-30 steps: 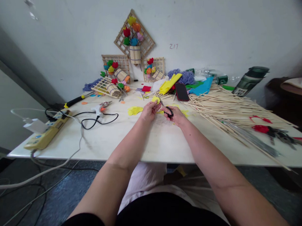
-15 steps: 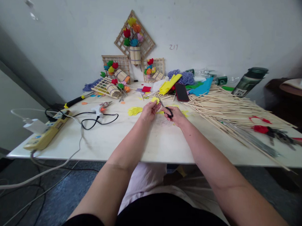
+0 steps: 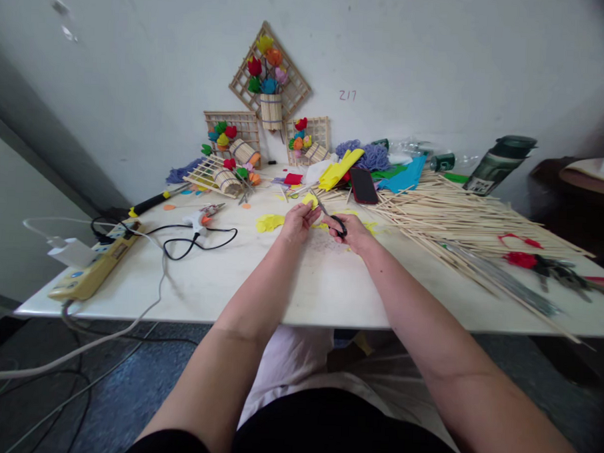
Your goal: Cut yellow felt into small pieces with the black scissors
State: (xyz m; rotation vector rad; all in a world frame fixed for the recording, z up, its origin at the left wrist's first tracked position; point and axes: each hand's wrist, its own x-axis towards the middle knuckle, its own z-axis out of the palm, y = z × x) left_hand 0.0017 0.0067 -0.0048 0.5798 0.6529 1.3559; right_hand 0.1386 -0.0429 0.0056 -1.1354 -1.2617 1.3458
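Note:
Pinched in the fingers of my left hand (image 3: 302, 220) is a small yellow piece of paper or felt (image 3: 310, 199). My right hand (image 3: 350, 230) grips black-handled scissors (image 3: 339, 224), whose blades point up and left against the yellow piece. I cannot tell how far apart the blades are. Several cut yellow pieces (image 3: 270, 223) lie on the white table to the left of my hands, and more yellow scraps show behind and beside my right hand.
Thin wooden sticks (image 3: 463, 213) are heaped on the right. A phone (image 3: 362, 185) lies behind my hands near yellow sheets (image 3: 340, 169). On the left are a glue gun (image 3: 198, 220) with its cord and a power strip (image 3: 96, 263). Stick lattices with flowers (image 3: 271, 71) lean at the wall.
Almost nothing differs. Both hands keep their places, with the scissors still at the yellow piece.

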